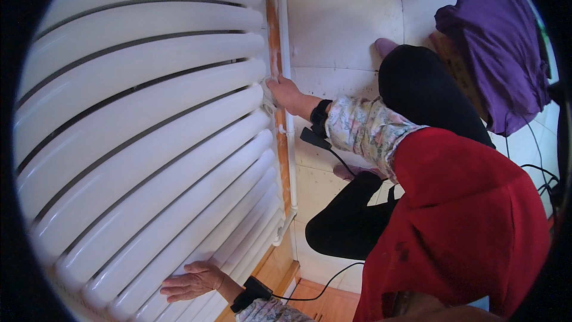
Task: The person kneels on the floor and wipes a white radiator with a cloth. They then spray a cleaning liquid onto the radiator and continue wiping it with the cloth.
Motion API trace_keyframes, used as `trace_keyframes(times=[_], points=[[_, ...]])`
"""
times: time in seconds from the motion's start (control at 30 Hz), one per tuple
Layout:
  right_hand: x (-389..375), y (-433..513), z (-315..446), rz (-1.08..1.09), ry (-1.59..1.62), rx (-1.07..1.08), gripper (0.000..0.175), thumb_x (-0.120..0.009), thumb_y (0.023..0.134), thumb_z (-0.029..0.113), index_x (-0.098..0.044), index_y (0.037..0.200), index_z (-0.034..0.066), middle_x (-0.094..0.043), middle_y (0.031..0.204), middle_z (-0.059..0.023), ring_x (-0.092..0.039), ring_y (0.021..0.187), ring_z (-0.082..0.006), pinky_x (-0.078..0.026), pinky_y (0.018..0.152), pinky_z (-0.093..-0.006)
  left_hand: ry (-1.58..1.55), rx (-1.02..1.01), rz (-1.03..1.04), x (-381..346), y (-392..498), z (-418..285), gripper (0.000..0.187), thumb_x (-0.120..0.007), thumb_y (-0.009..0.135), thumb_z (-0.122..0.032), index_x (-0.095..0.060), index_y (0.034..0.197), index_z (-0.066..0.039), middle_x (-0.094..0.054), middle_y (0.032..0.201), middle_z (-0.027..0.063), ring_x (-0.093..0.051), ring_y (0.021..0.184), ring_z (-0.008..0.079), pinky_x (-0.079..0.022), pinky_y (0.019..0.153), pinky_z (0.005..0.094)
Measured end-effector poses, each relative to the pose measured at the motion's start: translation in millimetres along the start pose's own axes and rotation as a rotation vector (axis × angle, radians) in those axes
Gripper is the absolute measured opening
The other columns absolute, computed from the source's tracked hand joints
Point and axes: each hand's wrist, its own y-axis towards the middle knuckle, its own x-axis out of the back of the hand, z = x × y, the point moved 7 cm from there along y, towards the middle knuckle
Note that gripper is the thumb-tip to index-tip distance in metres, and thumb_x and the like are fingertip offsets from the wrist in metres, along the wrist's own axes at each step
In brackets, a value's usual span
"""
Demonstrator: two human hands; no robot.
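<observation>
A white column radiator (pixel 147 120) with rounded tubes fills the left side. At the tubes' end, my right hand (pixel 286 95) grips a pale, crumpled cloth (pixel 269 100) and presses it against the radiator. The fingers partly hide this cloth. Lower in the view, my left hand (pixel 194 281) lies with spread fingers against the tubes and holds nothing. Both wrists wear black straps with small devices; the right-hand device (pixel 315 137) and the left-hand device (pixel 258 287) have black cables.
A white pipe (pixel 290 165) runs beside an orange-brown wooden strip (pixel 282 161) along the radiator's end. Pale floor tiles (pixel 339 13) lie beyond. A purple cloth (pixel 500 53) covers a box at the upper right. My black-trousered knees (pixel 328 228) are bent near the pipe.
</observation>
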Motion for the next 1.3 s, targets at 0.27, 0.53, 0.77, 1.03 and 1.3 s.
trace_keyframes(times=[0.27,0.53,0.77,1.03,1.3], points=[[-23.9,-25.4,49.5,0.103,-0.772,0.358,0.039,-0.048,0.086,0.026,-0.058,0.106,-0.0059,-0.061,0.103,-0.0282,-0.060,0.095,-0.0382,-0.048,0.082,-0.0415,-0.035,0.031,-0.013,-6.2,-3.1,0.3,0.060,-0.030,0.097,-0.038,-0.022,0.144,-0.002,-0.019,0.151,0.0174,-0.014,0.140,0.0375,-0.016,0.112,0.0489],[1.9,-19.7,66.8,0.073,-0.768,0.266,0.043,-0.055,0.081,0.033,-0.063,0.088,-0.0090,-0.063,0.087,-0.0284,-0.062,0.087,-0.0408,-0.049,0.078,-0.0418,0.015,0.029,0.024,0.3,-7.1,7.9,0.059,-0.027,0.097,-0.038,-0.025,0.143,-0.002,-0.023,0.149,0.0188,-0.017,0.139,0.0372,-0.015,0.112,0.0494],[-10.6,58.9,-50.0,0.259,-0.591,0.284,0.031,-0.055,0.088,0.030,-0.060,0.095,-0.0002,-0.063,0.084,-0.0176,-0.065,0.069,-0.0277,-0.052,0.053,-0.0398,0.018,-0.039,-0.005,8.5,-4.2,7.3,0.057,-0.026,0.098,-0.035,-0.023,0.143,0.000,-0.025,0.147,0.0197,-0.019,0.139,0.0347,-0.016,0.112,0.0499],[24.1,26.7,-3.0,-0.013,0.723,-0.023,0.035,-0.064,0.079,0.025,-0.054,0.107,0.0048,-0.061,0.093,-0.0168,-0.061,0.087,-0.0292,-0.049,0.075,-0.0374,-0.012,-0.020,-0.005,5.5,0.5,2.8,0.058,-0.025,0.098,-0.036,-0.022,0.143,0.000,-0.024,0.148,0.0183,-0.018,0.140,0.0337,-0.015,0.113,0.0490],[5.1,-28.4,59.9,-0.117,-0.088,0.333,0.034,-0.060,0.086,0.025,-0.055,0.110,0.0011,-0.054,0.112,-0.0150,-0.053,0.098,-0.0245,-0.042,0.087,-0.0341,-0.014,-0.013,-0.016,2.7,2.3,-1.5,0.059,-0.027,0.097,-0.037,-0.022,0.144,-0.001,-0.019,0.151,0.0176,-0.016,0.140,0.0356,-0.015,0.113,0.0481]])
